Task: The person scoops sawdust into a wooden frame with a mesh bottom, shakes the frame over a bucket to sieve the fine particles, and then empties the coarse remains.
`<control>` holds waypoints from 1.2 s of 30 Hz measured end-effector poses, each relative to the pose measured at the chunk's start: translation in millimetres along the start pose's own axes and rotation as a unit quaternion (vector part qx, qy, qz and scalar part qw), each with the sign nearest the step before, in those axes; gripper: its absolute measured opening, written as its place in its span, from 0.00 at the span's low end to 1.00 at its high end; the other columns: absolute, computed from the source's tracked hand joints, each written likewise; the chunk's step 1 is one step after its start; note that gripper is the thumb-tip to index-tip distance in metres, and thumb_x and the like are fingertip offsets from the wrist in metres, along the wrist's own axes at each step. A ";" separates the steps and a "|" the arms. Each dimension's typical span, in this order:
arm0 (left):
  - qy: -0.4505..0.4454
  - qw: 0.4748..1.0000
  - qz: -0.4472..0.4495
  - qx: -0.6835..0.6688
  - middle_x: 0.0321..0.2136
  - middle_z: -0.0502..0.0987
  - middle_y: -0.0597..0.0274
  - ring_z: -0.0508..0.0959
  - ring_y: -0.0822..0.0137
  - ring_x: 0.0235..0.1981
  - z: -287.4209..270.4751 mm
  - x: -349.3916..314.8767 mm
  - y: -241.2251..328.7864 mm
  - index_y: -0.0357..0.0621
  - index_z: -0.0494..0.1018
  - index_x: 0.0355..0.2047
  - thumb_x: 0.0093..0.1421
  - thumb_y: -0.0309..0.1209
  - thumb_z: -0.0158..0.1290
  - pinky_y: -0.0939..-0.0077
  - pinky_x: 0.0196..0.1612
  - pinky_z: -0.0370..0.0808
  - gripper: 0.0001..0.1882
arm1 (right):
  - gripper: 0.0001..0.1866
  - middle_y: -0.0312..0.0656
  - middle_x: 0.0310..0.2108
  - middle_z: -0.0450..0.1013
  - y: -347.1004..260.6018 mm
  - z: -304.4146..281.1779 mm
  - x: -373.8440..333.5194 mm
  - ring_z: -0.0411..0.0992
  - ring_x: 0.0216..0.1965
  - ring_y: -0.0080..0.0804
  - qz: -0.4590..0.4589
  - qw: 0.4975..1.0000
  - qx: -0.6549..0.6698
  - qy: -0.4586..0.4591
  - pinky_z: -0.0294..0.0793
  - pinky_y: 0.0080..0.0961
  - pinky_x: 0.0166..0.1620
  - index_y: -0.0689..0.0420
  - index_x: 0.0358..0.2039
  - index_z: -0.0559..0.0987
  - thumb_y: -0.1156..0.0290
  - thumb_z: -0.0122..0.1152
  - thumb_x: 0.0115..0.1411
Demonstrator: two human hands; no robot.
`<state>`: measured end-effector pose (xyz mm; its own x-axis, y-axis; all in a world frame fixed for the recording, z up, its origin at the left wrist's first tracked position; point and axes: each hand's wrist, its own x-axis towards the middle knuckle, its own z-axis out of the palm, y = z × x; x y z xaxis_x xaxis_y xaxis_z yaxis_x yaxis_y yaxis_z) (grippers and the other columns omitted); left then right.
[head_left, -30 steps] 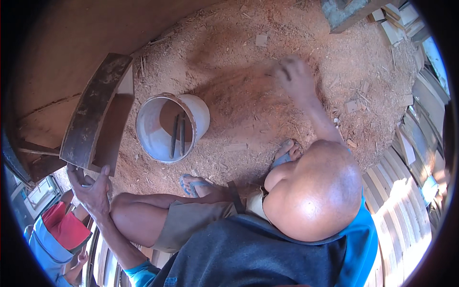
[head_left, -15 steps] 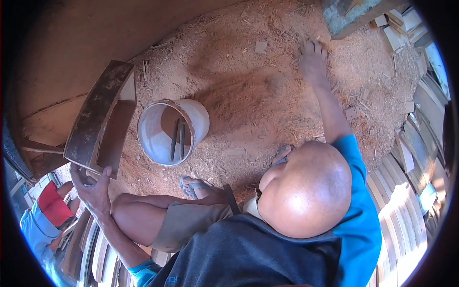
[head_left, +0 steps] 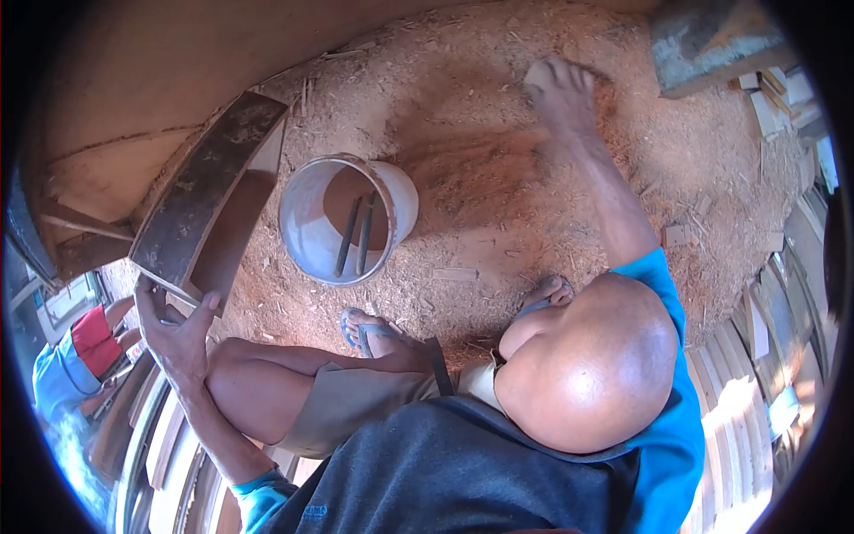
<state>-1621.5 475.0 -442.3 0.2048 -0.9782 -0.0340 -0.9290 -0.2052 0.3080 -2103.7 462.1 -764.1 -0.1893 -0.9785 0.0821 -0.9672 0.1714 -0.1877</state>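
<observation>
My left hand [head_left: 181, 343] grips the near end of an open wooden box [head_left: 209, 191], its thumb on one side and its fingers on the other. The box is long, with a worn dark-brown side and an open hollow facing the bucket. On the far right, my right hand [head_left: 566, 98] is down on the sawdust [head_left: 471, 116] with its fingers curled. A small pale wood piece [head_left: 536, 75] shows by its fingers, partly hidden. Between my hands lies a white bucket [head_left: 398, 198], tipped on its side toward the box, with two dark rods [head_left: 347, 236] in its mouth.
A block with flaking pale-blue paint [head_left: 712, 62] stands at the far right, with wood offcuts [head_left: 769, 111] beside it. Stacked wood strips [head_left: 729, 418] line the right side. A big curved brown panel [head_left: 151, 62] rises at far left. Another person [head_left: 76, 360] is at the left edge.
My right hand has moved left over the sawdust, and its spread fingers have curled where a pale wood piece lay. My left hand keeps its hold on the box. The whole view has shifted slightly.
</observation>
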 end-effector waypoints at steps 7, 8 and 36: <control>0.038 0.999 0.025 0.018 0.52 0.70 0.52 0.69 0.69 0.43 -9.0 -6.8 -21.6 0.31 0.58 0.64 0.42 0.22 0.70 0.84 0.36 0.70 0.48 | 0.17 0.46 0.56 0.67 -56.5 -1.2 51.1 0.62 0.62 0.39 -0.092 0.988 0.120 -0.008 0.58 0.48 0.63 0.58 0.49 0.73 0.68 0.57 0.61; 0.045 0.998 0.042 0.020 0.48 0.73 0.57 0.65 0.75 0.34 -9.1 -6.4 -24.0 0.32 0.60 0.63 0.43 0.22 0.70 0.85 0.31 0.66 0.47 | 0.15 0.47 0.56 0.67 -74.6 7.0 61.8 0.61 0.63 0.40 -0.170 0.976 0.126 -0.048 0.58 0.49 0.64 0.59 0.49 0.74 0.71 0.56 0.61; 0.056 0.998 -0.010 0.008 0.47 0.75 0.59 0.71 0.74 0.36 -27.2 -12.9 -12.9 0.34 0.64 0.60 0.46 0.24 0.68 0.82 0.41 0.69 0.41 | 0.23 0.44 0.59 0.64 -115.0 52.5 14.0 0.58 0.64 0.40 -0.314 0.947 0.055 -0.026 0.52 0.47 0.68 0.53 0.58 0.69 0.64 0.59 0.62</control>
<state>-1603.8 491.1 -420.0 0.2546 -0.9648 0.0663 -0.9295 -0.2252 0.2922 -1986.2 422.7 -792.8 0.4290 -0.8882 0.1647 -0.8620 -0.4570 -0.2193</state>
